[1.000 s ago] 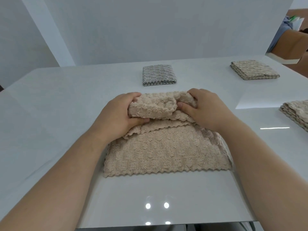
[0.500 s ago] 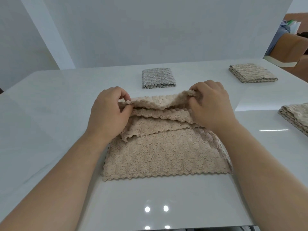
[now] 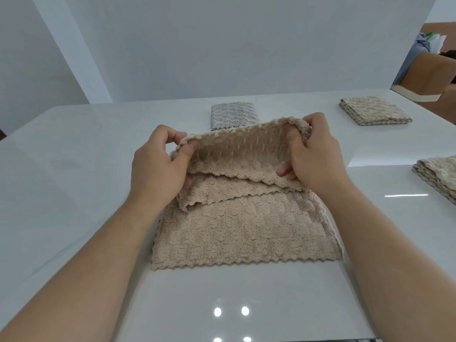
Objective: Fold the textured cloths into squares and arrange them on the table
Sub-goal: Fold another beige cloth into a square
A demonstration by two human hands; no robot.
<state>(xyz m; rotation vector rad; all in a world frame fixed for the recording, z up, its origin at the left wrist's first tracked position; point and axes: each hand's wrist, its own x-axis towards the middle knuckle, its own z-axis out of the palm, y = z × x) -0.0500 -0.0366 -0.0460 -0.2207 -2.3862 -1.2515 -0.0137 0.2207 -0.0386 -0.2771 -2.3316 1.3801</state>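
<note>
A beige textured cloth (image 3: 244,233) lies on the white table (image 3: 74,183) in front of me, its near part flat and its far part raised. My left hand (image 3: 158,169) pinches the far left corner of the cloth, and my right hand (image 3: 313,156) grips the far right corner. Between them the lifted edge stands up in the air, with its underside facing me. A folded grey cloth (image 3: 233,116) lies just behind the raised edge. A folded beige cloth (image 3: 375,111) rests at the far right, and another folded beige cloth (image 3: 439,177) sits at the right edge.
A white wall stands behind the table. A brown chair (image 3: 429,70) with bluish fabric over it is past the table's far right corner. The table's near edge runs along the bottom of the view.
Both hands have lifted the bunched far edge of the beige cloth up off the lower layers and spread it taut between them. The three folded cloths have not moved.
</note>
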